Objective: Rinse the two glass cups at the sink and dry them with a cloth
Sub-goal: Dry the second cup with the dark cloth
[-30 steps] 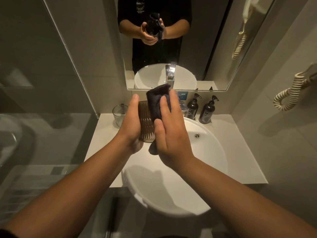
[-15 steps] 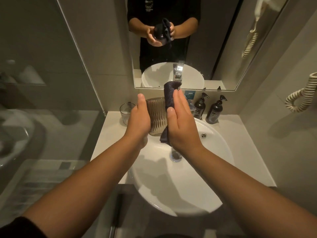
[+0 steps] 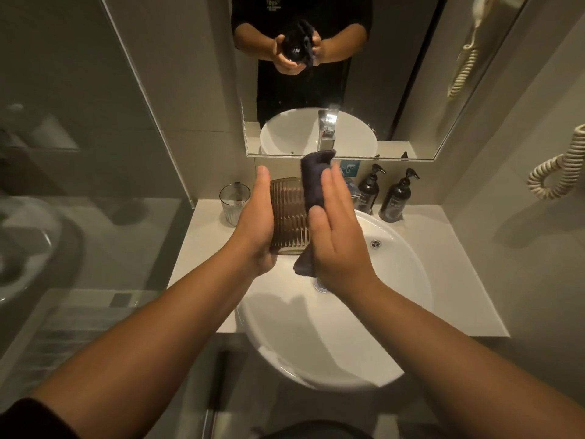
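I can't see my left hand's (image 3: pixel 258 229) fingers; they are hidden behind the ribbed glass cup (image 3: pixel 289 217). My right hand (image 3: pixel 337 239) covers most of the dark cloth (image 3: pixel 311 182), and the cup's right side is hidden under that cloth. The drain (image 3: pixel 320 285) peeks out only partly below my right wrist. Labels on the two dark pump bottles (image 3: pixel 397 198) are too small to read. The coiled cord (image 3: pixel 558 172) runs off the right edge.

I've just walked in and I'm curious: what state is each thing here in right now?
Ribbed cup: held over the basin, cloth against its side.
Cloth: dark, pressed on the ribbed cup.
Left hand: holds the ribbed cup.
Right hand: fingers straight, presses the cloth.
Second cup: upright on the counter, untouched.
Tap: no water seen running.
Two pump bottles: upright behind the basin.
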A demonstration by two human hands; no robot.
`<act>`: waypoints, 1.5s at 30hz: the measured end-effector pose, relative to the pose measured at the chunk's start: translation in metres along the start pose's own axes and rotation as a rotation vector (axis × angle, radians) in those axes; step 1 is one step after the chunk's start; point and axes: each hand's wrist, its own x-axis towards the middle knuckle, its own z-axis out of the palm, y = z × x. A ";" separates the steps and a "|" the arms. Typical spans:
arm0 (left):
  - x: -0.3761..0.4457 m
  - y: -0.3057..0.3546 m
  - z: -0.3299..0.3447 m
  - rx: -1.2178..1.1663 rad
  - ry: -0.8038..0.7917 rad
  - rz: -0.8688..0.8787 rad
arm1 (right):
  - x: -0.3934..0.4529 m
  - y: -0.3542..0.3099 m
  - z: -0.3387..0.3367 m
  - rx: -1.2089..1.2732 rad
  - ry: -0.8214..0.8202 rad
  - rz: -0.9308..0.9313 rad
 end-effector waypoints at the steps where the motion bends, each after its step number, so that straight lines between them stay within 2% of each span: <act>1: 0.001 -0.001 -0.003 -0.005 0.002 -0.013 | 0.004 0.003 -0.002 0.084 -0.006 0.038; 4: 0.002 -0.003 -0.011 -0.066 -0.015 -0.101 | 0.019 0.009 -0.015 0.247 -0.012 0.240; 7: 0.004 -0.004 -0.022 -0.213 0.034 -0.190 | 0.031 0.020 -0.034 0.580 0.021 0.649; 9: 0.008 -0.005 -0.030 -0.301 0.092 -0.215 | 0.029 0.024 -0.046 0.775 0.047 0.839; 13: 0.010 -0.007 -0.034 -0.347 0.108 -0.212 | 0.023 0.028 -0.053 0.899 0.099 0.889; 15: 0.010 -0.007 -0.031 -0.339 0.111 -0.210 | 0.021 0.024 -0.051 0.833 0.093 0.819; 17: 0.013 -0.009 -0.028 -0.332 0.112 -0.214 | 0.019 0.022 -0.047 0.617 0.048 0.638; 19: 0.016 -0.010 -0.026 -0.328 0.111 -0.228 | 0.015 0.014 -0.042 0.299 0.015 0.396; 22: 0.021 -0.013 -0.021 -0.336 0.077 -0.255 | 0.011 0.004 -0.030 -0.139 0.056 -0.010; 24: 0.019 -0.012 -0.017 -0.343 0.067 -0.259 | 0.011 0.009 -0.017 -0.346 0.026 -0.282; 26: 0.018 -0.010 -0.018 -0.389 0.086 -0.266 | 0.008 0.020 -0.001 -0.509 0.004 -0.470; 31: 0.016 -0.013 -0.026 -0.418 0.094 -0.284 | -0.004 0.039 0.014 -0.641 -0.040 -0.570; 36: 0.017 -0.004 -0.028 -0.443 0.034 -0.306 | -0.013 0.044 0.020 -0.597 -0.042 -0.762; 45: 0.018 -0.009 -0.026 -0.356 -0.011 -0.325 | -0.004 0.052 0.005 -0.524 -0.091 -0.837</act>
